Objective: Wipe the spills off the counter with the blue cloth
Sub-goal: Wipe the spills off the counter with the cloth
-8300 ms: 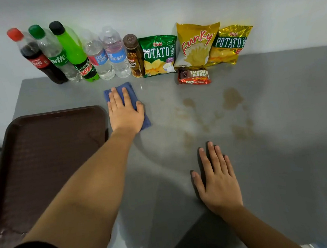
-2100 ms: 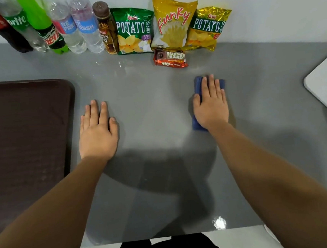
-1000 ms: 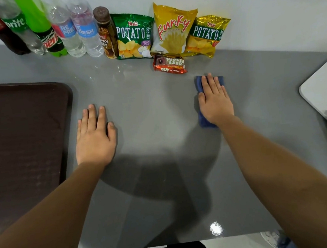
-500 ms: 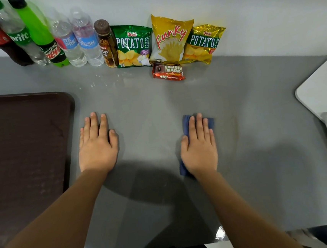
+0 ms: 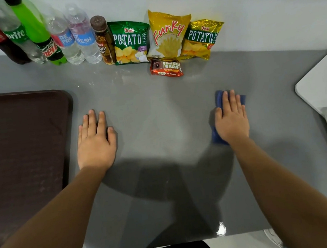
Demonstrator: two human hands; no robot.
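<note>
The blue cloth (image 5: 218, 98) lies flat on the grey counter (image 5: 157, 108), right of centre, mostly covered by my right hand (image 5: 231, 120), which presses on it palm down with fingers together. Blue edges show past the fingertips and beside the wrist. My left hand (image 5: 95, 140) rests flat and empty on the counter near the tray, fingers slightly apart. No brown spill marks are visible on the counter surface; it looks glossy and slightly damp.
A dark brown tray (image 5: 22, 157) fills the left side. Along the back wall stand several bottles (image 5: 66, 39), three snack bags (image 5: 168, 33) and a fudge bar pack (image 5: 166, 67). A white surface (image 5: 322, 86) juts in at the right.
Half a second ago my right hand and the cloth were near the counter's centre; they have slid to the right and slightly away. Brown spills seen 8 s ago are gone. My left hand stayed put.
</note>
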